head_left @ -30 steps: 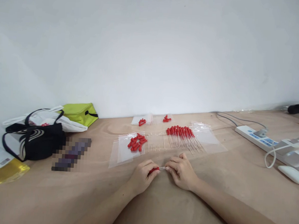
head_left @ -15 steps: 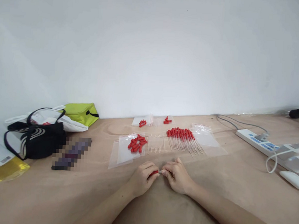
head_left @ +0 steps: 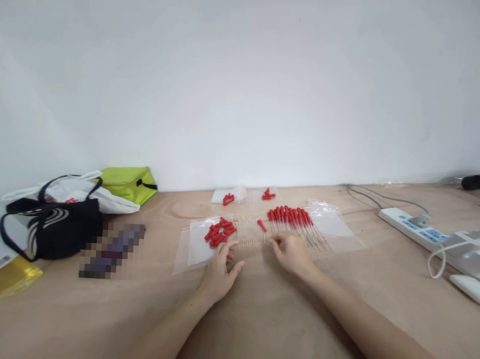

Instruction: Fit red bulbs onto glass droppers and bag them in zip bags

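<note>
White wall (head_left: 245, 93), wooden table (head_left: 250, 332). Left hand (head_left: 218, 271) is loosely spread beside red bulbs (head_left: 220, 233). Right hand (head_left: 295, 253), fingers narrow, is just beside a lone bulb (head_left: 262, 225) between tubes (head_left: 246, 234) and droppers (head_left: 289, 215); I cannot tell whether it grips.

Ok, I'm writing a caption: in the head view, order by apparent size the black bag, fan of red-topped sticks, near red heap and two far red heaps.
1. Black bag
2. Fan of red-topped sticks
3. Near red heap
4. Far left red heap and far right red heap: too alike to rank
</note>
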The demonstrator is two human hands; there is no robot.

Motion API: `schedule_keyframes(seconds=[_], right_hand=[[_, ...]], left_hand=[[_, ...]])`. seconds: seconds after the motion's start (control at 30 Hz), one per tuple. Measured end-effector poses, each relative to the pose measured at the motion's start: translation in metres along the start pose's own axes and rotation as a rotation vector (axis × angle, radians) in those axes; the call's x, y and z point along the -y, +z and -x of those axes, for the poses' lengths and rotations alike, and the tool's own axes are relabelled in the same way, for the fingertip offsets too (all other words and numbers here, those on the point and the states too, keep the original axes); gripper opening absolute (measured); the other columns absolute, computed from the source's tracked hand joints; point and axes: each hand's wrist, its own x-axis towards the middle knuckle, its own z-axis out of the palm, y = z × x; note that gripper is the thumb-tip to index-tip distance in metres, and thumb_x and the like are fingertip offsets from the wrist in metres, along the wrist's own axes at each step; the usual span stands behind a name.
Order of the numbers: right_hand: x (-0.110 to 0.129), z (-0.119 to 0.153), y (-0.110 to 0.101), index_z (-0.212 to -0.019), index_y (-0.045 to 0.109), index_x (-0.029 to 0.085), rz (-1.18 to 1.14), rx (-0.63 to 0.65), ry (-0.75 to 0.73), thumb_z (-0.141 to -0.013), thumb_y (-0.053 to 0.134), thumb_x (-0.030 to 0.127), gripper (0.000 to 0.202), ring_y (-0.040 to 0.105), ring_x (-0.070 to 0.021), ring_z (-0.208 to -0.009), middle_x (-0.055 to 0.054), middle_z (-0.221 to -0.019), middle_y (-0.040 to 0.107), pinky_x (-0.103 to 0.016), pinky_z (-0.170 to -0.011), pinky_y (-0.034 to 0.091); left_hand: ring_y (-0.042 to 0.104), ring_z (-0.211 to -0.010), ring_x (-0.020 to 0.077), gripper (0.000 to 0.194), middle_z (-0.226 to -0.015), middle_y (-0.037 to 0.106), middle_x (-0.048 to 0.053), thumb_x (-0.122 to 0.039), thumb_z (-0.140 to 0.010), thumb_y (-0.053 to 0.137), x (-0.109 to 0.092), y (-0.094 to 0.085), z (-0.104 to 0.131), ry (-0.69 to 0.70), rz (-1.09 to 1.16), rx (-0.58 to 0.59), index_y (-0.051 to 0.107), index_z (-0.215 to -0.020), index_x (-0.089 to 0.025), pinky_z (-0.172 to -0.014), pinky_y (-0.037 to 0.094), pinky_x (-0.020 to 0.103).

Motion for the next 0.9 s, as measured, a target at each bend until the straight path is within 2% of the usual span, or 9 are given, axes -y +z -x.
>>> schedule_keyframes(seconds=[0.13,0.27,0.37,0.53,0.63,0.8,0.9], right_hand=[[-0.010,-0.035,0.008,-0.090,0.062,0.020,0.055,-0.139,0.284,-0.079,0.043,0.026,0.023,0.055,-0.0214,-0.085,-0.006,-0.084,0.066,-0.032,-0.074,0.029],[-0.011,-0.053,0.017,-0.090,0.060,0.018,0.140,-0.160,0.397,-0.078,0.043,0.027,0.023,0.056,-0.0226,-0.085,-0.008,-0.082,0.065,-0.035,-0.076,0.027],[-0.013,-0.054,0.022,-0.088,0.059,0.016,0.172,-0.143,0.415,-0.077,0.045,0.028,0.022,0.056,-0.0229,-0.083,-0.009,-0.081,0.065,-0.036,-0.076,0.025],[-0.008,-0.048,0.025,-0.084,0.062,0.017,0.207,-0.175,0.298,-0.077,0.044,0.032,0.024,0.054,-0.0232,-0.086,-0.010,-0.086,0.065,-0.037,-0.077,0.023],[0.003,-0.047,0.027,-0.077,0.065,0.017,0.235,-0.102,0.258,-0.078,0.041,0.033,0.028,0.055,-0.0235,-0.084,-0.011,-0.082,0.066,-0.038,-0.077,0.023],[0.016,-0.051,0.030,-0.075,0.066,0.013,0.286,0.044,0.315,-0.077,0.041,0.032,0.032,0.058,-0.0243,-0.077,-0.014,-0.079,0.066,-0.039,-0.077,0.024],[0.016,-0.055,0.031,-0.073,0.067,0.012,0.287,0.072,0.324,-0.076,0.042,0.029,0.030,0.059,-0.0242,-0.074,-0.015,-0.076,0.066,-0.040,-0.078,0.023]], left_hand=[[0.055,-0.079,0.0185,0.010,-0.084,0.056,0.004,-0.016,-0.075,0.054,-0.007,-0.002,0.000,0.025,-0.067,0.159,0.058,-0.083,-0.018,-0.073,0.045,0.033],[0.055,-0.083,0.0196,0.009,-0.085,0.058,0.005,-0.016,-0.076,0.053,-0.013,-0.005,0.000,0.055,-0.077,0.200,0.059,-0.082,-0.017,-0.075,0.044,0.034],[0.055,-0.083,0.0194,0.009,-0.085,0.058,0.005,-0.016,-0.076,0.053,-0.013,-0.005,-0.001,0.055,-0.076,0.201,0.060,-0.082,-0.017,-0.076,0.044,0.033],[0.055,-0.081,0.0184,0.008,-0.084,0.057,0.004,-0.017,-0.075,0.054,-0.011,-0.001,0.002,0.068,-0.089,0.193,0.059,-0.081,-0.018,-0.073,0.045,0.032],[0.056,-0.075,0.0166,0.007,-0.080,0.056,0.003,-0.018,-0.077,0.052,-0.007,-0.002,0.000,0.088,-0.136,0.149,0.059,-0.080,-0.018,-0.069,0.046,0.029],[0.055,-0.069,0.0172,0.012,-0.072,0.052,0.003,-0.017,-0.079,0.049,0.012,-0.020,-0.019,0.131,-0.401,-0.128,0.059,-0.072,-0.017,-0.066,0.045,0.029],[0.053,-0.064,0.0167,0.009,-0.069,0.050,0.002,-0.019,-0.075,0.056,0.024,-0.026,-0.030,0.118,-0.496,-0.133,0.058,-0.066,-0.018,-0.061,0.045,0.028]])
